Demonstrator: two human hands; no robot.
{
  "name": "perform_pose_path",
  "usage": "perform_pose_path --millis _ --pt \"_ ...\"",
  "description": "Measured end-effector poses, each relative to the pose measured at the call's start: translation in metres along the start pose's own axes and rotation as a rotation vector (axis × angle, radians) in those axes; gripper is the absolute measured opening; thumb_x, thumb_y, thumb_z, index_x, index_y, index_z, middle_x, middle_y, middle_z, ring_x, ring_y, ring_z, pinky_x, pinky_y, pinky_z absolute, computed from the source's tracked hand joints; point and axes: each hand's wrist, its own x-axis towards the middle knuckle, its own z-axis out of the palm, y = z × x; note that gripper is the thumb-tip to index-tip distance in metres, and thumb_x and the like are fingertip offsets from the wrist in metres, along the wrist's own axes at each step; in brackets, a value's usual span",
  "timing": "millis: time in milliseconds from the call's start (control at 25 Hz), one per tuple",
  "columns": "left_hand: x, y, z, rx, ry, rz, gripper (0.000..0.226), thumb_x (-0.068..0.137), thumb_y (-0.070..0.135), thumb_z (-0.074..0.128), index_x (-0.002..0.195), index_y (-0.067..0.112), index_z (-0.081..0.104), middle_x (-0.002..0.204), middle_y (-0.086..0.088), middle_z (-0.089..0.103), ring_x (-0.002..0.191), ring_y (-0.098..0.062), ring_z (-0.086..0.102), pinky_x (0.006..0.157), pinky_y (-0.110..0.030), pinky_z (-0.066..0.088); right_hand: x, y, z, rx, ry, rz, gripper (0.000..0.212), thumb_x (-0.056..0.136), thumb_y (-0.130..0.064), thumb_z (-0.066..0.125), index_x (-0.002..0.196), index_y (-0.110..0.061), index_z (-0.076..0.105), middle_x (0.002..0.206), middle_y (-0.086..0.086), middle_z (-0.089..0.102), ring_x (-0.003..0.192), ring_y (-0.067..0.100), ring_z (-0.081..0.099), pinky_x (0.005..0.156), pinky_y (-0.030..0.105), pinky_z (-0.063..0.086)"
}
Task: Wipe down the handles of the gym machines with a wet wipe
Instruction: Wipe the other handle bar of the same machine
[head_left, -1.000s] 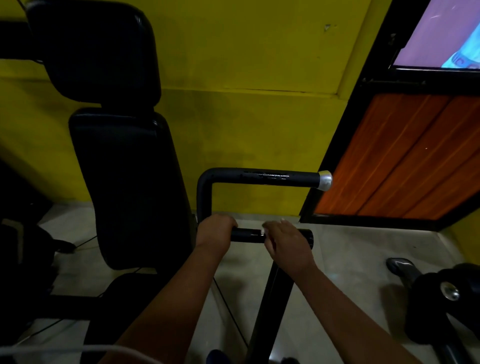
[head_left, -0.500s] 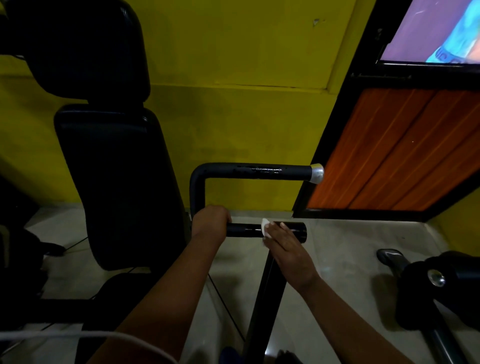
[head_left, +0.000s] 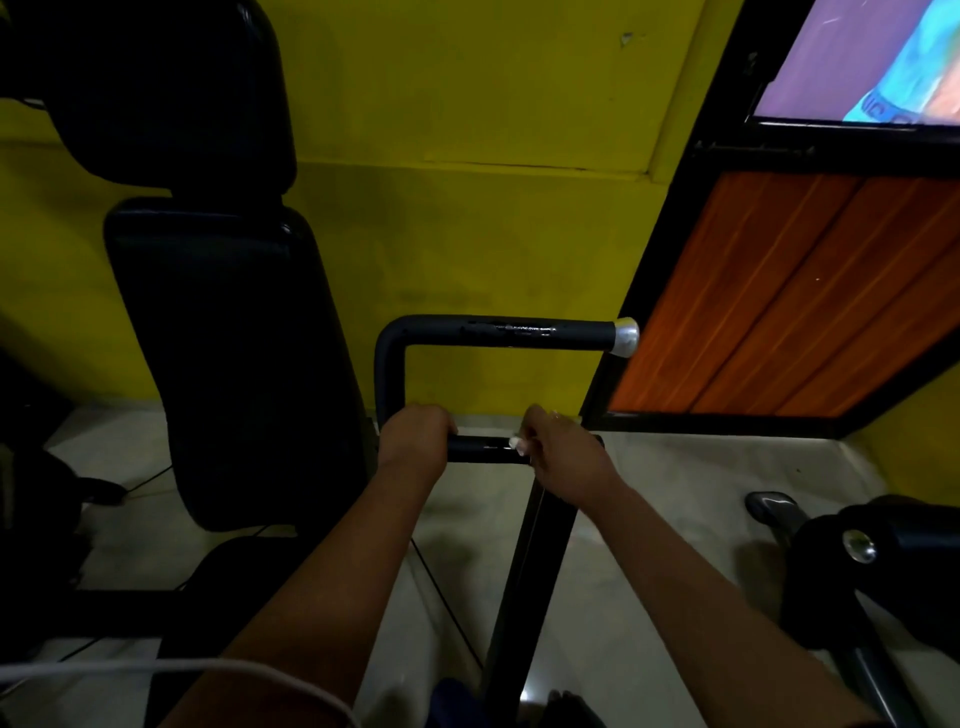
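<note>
A black gym machine handle has a lower horizontal bar (head_left: 480, 450) and an upper bar (head_left: 498, 332) ending in a silver cap (head_left: 626, 336). My left hand (head_left: 415, 434) is wrapped around the lower bar at its left end. My right hand (head_left: 563, 457) is closed over the bar's right part, pressing a small white wet wipe (head_left: 517, 444) against it; only a bit of the wipe shows at my fingertips. The bar's right end is hidden behind my right hand.
A black padded seat back (head_left: 228, 353) stands at the left. The machine's upright post (head_left: 530, 587) drops from the bar between my arms. An orange wood panel (head_left: 789, 296) and a screen (head_left: 862, 57) are at the right. Another black machine part (head_left: 872, 561) sits lower right. A white cord (head_left: 171, 667) crosses bottom left.
My right hand has slid along the lower bar with the wipe, first out toward the right end, now closed over it again. My left hand has kept its grip.
</note>
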Motion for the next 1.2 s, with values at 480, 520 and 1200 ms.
perform_pose_path --millis 480,520,1200 --pt "-0.001 0.000 0.001 0.010 0.049 -0.017 0.040 0.086 0.005 0.061 0.121 0.024 0.066 0.121 -0.005 0.064 0.113 -0.023 0.058 0.092 -0.033 0.046 0.012 0.012 0.002 0.048 -0.025 0.084 0.020 0.096 -0.033 0.054 0.100 -0.014 0.060 0.095 0.002 0.068 0.087 0.021 0.061 0.069 0.034 0.047" --pt "-0.002 0.000 0.002 0.014 0.056 -0.010 0.041 0.086 0.005 0.060 0.122 0.024 0.066 0.122 -0.004 0.064 0.113 -0.022 0.058 0.092 -0.033 0.046 -0.004 0.013 0.010 0.067 0.131 0.020 0.016 0.094 -0.031 0.058 0.098 -0.015 0.061 0.094 0.001 0.068 0.088 0.018 0.061 0.071 0.034 0.049" --pt "-0.036 0.001 0.036 -0.312 0.610 -0.134 0.048 0.074 0.014 0.079 0.117 0.010 0.058 0.113 -0.013 0.048 0.104 -0.031 0.047 0.086 -0.038 0.043 0.008 -0.013 0.034 -0.056 0.202 -0.476 0.059 0.070 0.007 0.077 0.126 -0.004 0.061 0.112 0.009 0.070 0.104 0.027 0.066 0.100 0.033 0.042"
